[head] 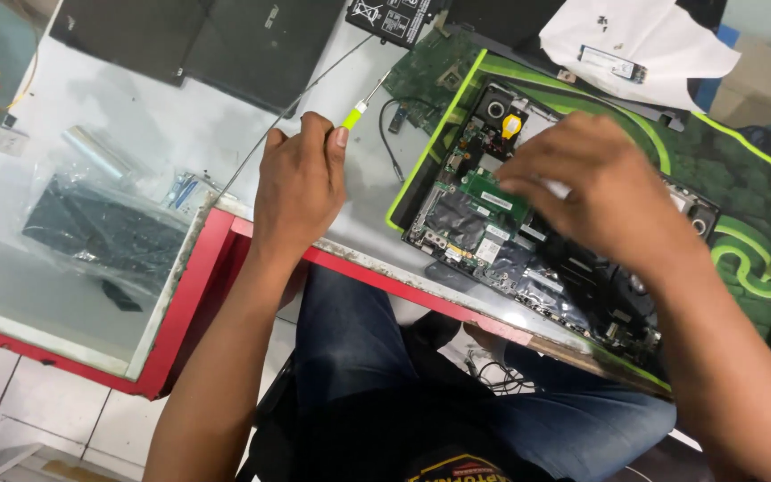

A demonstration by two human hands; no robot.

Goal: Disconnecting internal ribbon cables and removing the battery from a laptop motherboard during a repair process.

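My left hand (299, 183) is closed around a small screwdriver (363, 103) with a yellow-green grip, its metal tip pointing up and to the right over the glass counter (136, 125). My right hand (595, 183) rests fingers-down on the opened laptop base (484, 223), touching the area beside a green memory module (493, 198). The laptop's circuit board, black shielding and a round speaker (495, 109) are exposed. The base lies on a black and green mat (716, 170).
A loose green circuit board (430, 76) and black cable lie behind the laptop. Dark laptop covers (198, 40) sit at the back left, a white paper with a small card (635, 36) at the back right. Below are the red counter frame (198, 268) and my jeans (359, 357).
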